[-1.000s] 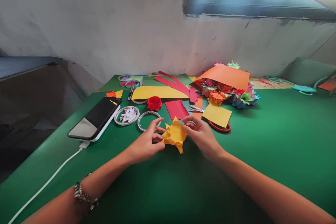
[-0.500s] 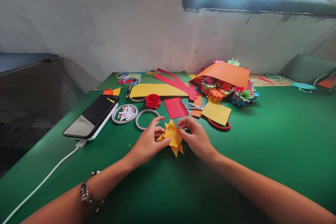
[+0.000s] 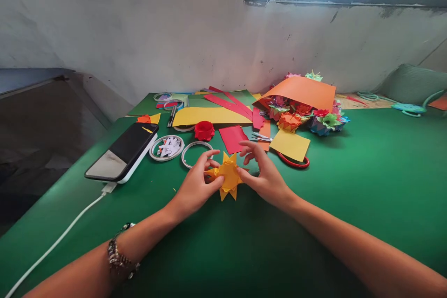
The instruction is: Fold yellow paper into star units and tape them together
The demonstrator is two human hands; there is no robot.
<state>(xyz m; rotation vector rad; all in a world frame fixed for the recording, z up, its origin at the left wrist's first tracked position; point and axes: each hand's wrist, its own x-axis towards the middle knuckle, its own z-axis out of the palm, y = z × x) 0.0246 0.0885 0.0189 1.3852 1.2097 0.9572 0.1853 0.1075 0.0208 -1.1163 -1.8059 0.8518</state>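
Note:
A yellow paper flower point(image 3: 229, 176) with pointed petals spread around a round middle sits low over the green table. My left hand point(image 3: 200, 177) grips it from the left, thumb on its near left edge and fingers behind the left petals. At its right side is my right hand point(image 3: 263, 174), fingers raised and apart, the thumb tip at the flower's right edge. Just beyond my left fingers lies a white tape ring point(image 3: 185, 152). A red paper cup shape point(image 3: 204, 131) with a zigzag edge stands behind that ring.
Left are a black and white power bank point(image 3: 122, 153) with a cable point(image 3: 56, 242) and a ring of white paper scraps point(image 3: 169, 147). Red-handled scissors point(image 3: 295, 163) lie partly beneath a yellow paper square point(image 3: 290, 144). Finished paper flowers point(image 3: 324, 123) sit at the back right under orange paper point(image 3: 300, 91).
The yellow flower has turned and now lies flatter towards me, with its petals spread. My right fingers have lifted and opened away from it; my left hand keeps its hold.

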